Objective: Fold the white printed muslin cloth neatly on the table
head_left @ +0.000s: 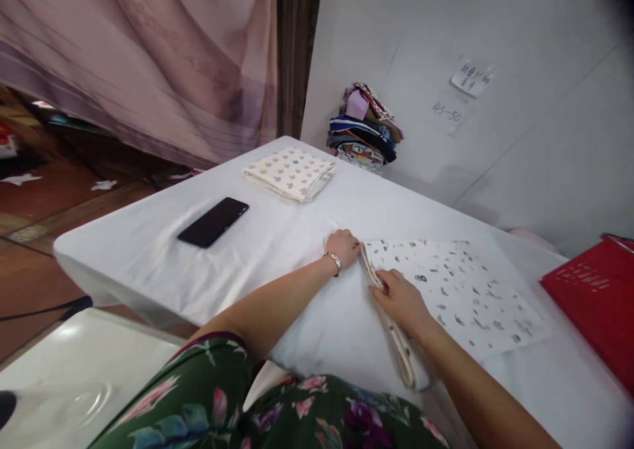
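Observation:
A white cloth with small grey and dark printed figures (456,290) lies folded on the white-covered table (277,251). Its thick layered edge runs along the left side, toward my body. At the far left corner of that edge, my left hand (343,247) is closed with curled fingers on the cloth; a bracelet circles the wrist. Farther down the same edge, my right hand (402,304) grips the layers between thumb and fingers. Part of the cloth is hidden under my right hand and forearm.
A folded cream patterned cloth (291,173) and a black phone (214,222) lie on the table. Stacked folded fabrics (364,129) stand beyond the far edge, by the wall. A red bag (594,297) is at the right, a white chair (94,370) at the lower left.

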Motion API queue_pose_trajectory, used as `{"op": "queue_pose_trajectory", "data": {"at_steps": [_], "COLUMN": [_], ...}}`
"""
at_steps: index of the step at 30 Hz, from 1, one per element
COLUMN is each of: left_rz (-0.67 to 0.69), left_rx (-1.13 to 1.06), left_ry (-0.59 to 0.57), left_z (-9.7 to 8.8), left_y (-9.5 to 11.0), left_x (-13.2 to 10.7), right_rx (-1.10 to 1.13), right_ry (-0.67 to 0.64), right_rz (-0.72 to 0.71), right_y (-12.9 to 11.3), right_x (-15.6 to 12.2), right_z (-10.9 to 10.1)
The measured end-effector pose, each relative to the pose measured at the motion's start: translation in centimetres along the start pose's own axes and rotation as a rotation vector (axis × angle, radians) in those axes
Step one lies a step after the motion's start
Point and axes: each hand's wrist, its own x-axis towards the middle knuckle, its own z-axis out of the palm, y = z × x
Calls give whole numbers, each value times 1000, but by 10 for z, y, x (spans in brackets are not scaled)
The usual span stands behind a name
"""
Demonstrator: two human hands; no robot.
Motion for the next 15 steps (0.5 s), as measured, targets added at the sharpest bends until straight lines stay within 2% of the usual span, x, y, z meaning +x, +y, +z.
{"op": "queue_pose_trajectory", "data": {"at_steps": [3, 6, 11, 15], "left_rz": [42, 80, 80, 55], "left_rx": [8, 7, -14, -35], "left_ry": [5, 4, 5, 12], "left_z": [2, 2, 4, 5], "left_y": [-1, -1, 1, 3], "left_x": [0, -1, 1, 2], "right_rx": [-138, -165, 74, 270], "right_ry": [-48, -54, 0, 40], "right_rz": [38, 35, -46, -15], "right_y": [-9, -9, 9, 17], "right_x": [2, 7, 10, 6], "right_z": [0, 2, 2, 0]}}
